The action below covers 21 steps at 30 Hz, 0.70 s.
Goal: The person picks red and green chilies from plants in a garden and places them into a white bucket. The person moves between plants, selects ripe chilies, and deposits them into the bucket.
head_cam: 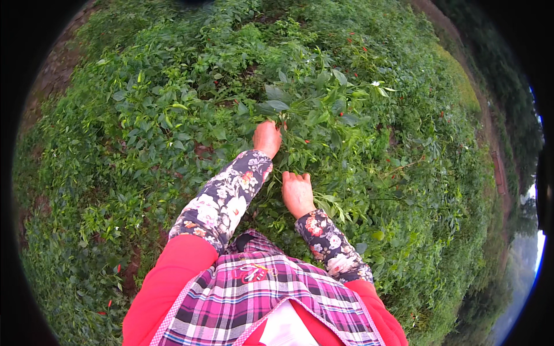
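Chili pepper plants (320, 112) with green leaves spread before me. My left hand (267, 137) reaches into the foliage near the middle, its fingertips at a leafy branch and partly hidden by leaves. Closer to my body, my right hand (297, 192) has its fingers curled among stems; whether it grips one cannot be made out. A red chili (307, 141) hangs just right of my left hand. Green chilies (179, 106) show further left. Floral sleeve covers and a plaid apron (259, 285) are on me.
Dense plants surround me, with several red chilies (364, 49) at the upper right and others (118, 268) at the lower left. Bare soil (132, 270) shows through gaps on the left. A dirt strip (497, 160) and dark trees lie along the right edge.
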Each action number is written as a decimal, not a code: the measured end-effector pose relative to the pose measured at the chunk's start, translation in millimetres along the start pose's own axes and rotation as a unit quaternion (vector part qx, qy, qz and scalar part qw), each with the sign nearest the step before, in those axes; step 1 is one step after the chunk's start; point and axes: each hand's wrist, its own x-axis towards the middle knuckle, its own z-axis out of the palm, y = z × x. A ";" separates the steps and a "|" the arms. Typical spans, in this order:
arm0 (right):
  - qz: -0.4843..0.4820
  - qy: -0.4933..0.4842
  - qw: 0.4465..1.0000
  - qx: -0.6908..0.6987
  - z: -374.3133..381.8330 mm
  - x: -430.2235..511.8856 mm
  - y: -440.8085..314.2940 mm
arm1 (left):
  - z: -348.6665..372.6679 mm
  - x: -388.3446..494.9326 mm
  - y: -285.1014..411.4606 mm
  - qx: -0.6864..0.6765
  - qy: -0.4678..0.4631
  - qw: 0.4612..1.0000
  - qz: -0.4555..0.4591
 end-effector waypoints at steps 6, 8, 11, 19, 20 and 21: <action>-0.009 -0.016 0.999 0.029 -1.1 0.4 9.2 | -0.4 -2.9 -42.1 -0.130 0.097 0.981 0.103; -0.022 -0.036 0.999 0.007 -4.3 2.9 9.4 | -10.8 -6.3 -55.9 -0.138 0.108 0.972 0.156; -0.032 -0.028 0.999 0.027 -9.6 5.8 6.3 | -20.6 -4.6 -79.6 -0.051 0.076 0.984 0.154; -0.082 -0.002 0.995 0.057 -8.4 6.5 -1.6 | -54.6 -18.8 -93.7 -0.617 -0.131 0.725 -0.276; -0.092 0.019 0.994 0.057 -8.3 9.2 -2.5 | -60.7 -25.6 -80.2 -0.585 -0.132 0.753 -0.271; -0.076 0.015 0.996 0.054 -8.8 11.6 -3.1 | -64.8 -21.9 -62.3 -0.552 -0.155 0.773 -0.274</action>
